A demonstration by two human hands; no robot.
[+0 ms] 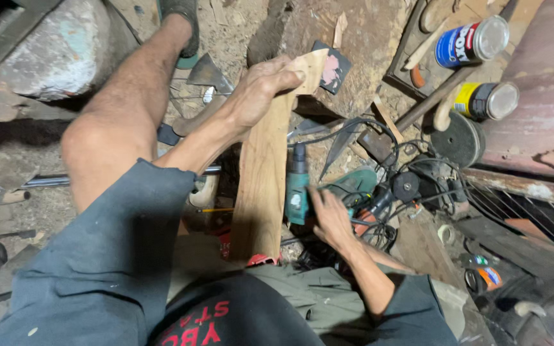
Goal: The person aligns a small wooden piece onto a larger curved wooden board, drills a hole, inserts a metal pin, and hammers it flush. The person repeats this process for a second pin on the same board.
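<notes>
Seated low on a dirt floor (226, 32), bare knee (88, 144) up at 9 o'clock. A steel rod (33, 182) lies flat just under the knee. Left hand (261, 90), above centre at 12 o'clock, is closed around the top end of a wooden board (261, 179), thumb over its edge; the board runs from there down to the lap at 6 o'clock. Right hand (329, 218), just right of centre, rests with fingers spread on a teal power drill (297, 189) beside the board; whether it has actually closed on it I cannot tell. Black cords (379, 134) tangle around the drill, so a snag when it is lifted looks possible, and the board, held at one end only, could twist. At 2 o'clock, two cans lie on their sides: a blue-labelled can (472, 41) and, below it, a yellow-and-black can (485, 100). A hammer (411, 115) lies beside them.
</notes>
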